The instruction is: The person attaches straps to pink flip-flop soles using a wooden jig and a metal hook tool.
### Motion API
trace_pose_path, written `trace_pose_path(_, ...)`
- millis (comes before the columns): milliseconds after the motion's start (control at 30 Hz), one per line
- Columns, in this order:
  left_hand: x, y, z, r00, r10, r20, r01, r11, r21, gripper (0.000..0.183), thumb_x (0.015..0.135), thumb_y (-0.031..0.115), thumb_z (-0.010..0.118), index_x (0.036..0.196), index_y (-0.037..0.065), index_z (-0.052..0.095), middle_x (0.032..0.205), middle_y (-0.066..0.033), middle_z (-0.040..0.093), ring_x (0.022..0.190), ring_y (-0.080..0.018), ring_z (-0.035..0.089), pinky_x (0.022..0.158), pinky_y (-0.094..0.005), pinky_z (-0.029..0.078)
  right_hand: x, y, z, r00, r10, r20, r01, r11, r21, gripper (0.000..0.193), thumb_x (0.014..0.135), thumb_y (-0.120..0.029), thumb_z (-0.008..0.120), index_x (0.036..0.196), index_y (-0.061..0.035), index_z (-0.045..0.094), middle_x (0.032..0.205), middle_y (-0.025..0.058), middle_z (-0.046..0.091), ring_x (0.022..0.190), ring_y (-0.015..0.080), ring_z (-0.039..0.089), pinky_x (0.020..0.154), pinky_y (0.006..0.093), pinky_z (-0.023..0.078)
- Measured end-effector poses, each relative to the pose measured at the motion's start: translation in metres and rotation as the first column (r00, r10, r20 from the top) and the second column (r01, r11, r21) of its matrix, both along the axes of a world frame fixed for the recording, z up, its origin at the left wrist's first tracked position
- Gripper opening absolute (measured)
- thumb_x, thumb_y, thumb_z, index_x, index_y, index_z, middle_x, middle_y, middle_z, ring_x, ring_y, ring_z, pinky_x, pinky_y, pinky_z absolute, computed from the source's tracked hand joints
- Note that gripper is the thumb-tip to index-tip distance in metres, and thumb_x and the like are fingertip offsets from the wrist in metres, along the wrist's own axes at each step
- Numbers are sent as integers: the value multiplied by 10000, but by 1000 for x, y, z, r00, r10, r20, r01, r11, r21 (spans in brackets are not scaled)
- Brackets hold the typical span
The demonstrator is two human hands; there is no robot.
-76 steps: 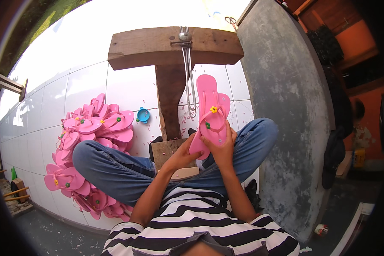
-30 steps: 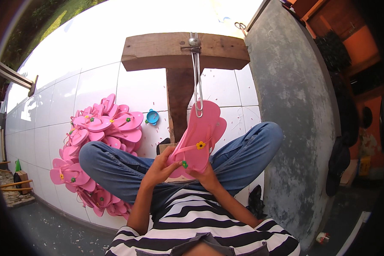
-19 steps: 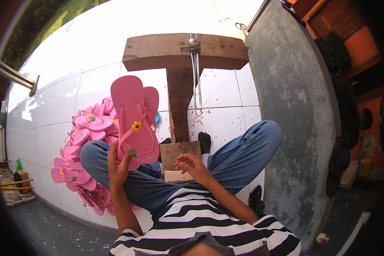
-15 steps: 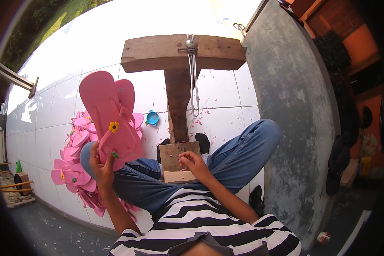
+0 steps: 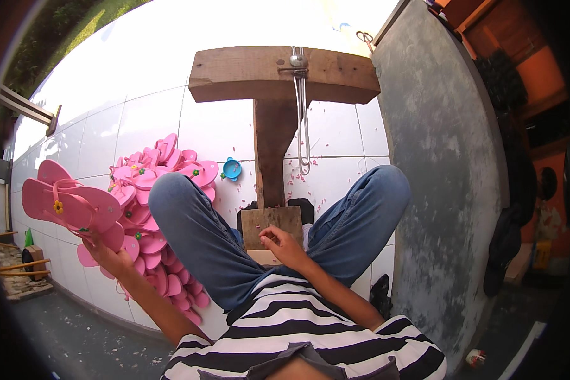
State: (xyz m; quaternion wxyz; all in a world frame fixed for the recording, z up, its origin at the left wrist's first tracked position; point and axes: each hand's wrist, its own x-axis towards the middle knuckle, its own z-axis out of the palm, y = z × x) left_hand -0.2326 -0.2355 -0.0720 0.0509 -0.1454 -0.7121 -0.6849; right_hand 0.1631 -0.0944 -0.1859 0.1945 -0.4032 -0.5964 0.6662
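Note:
Out at the left, my left hand is closed on the lower end of a pair of pink flip-flops with a yellow flower on one strap. A large pile of the same pink flip-flops, some with green flowers, lies beside my left knee; the held pair overlaps its edge. Between my knees my right hand hovers by a small wooden board, fingers curled and pressed together. Whatever they pinch, if anything, is too small to make out.
A heavy T-shaped wooden stand runs forward from the board, with long metal rods hanging over its crossbar. Left of it sits a small blue cup. Tiny pink bits are scattered on white tiles. A grey ledge borders the right; scissors lie beyond.
My left hand has carried the flip-flops from over my left thigh out to the left and lower, over the pile's edge. My left knee has risen inward. The right hand has barely moved.

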Motion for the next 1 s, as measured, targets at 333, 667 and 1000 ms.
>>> trace_pose_path(333, -8, -15, -118, 897, 95, 432, -115, 993, 20, 646, 906, 381, 677, 1359, -37, 485, 1365, -153, 512, 1249, -275, 496, 1071, -396, 385, 6, -3, -7, 998, 46, 37, -46, 999, 2, 199, 948, -173, 619, 1035, 6, 620, 922, 137, 690, 819, 195, 666, 750, 316, 523)
trace_pose_path(667, -13, -37, -139, 854, 83, 513, -87, 996, -18, 602, 928, 376, 649, 1345, -31, 497, 1380, -127, 504, 1233, -247, 505, 1057, -394, 394, 7, 3, -9, 997, 8, 75, -5, 999, -33, 215, 955, -205, 611, 1037, -6, 625, 898, 111, 680, 792, 171, 648, 740, 309, 520)
trace_pose_path(1000, 38, -16, -84, 842, 199, 501, -120, 975, -186, 655, 916, 307, 634, 1433, 4, 370, 1468, -154, 386, 1345, -272, 390, 1108, -382, 317, 11, 5, -19, 996, -14, 85, 16, 1000, -17, 220, 956, -220, 609, 1035, -16, 633, 902, 104, 685, 797, 162, 645, 748, 306, 515)
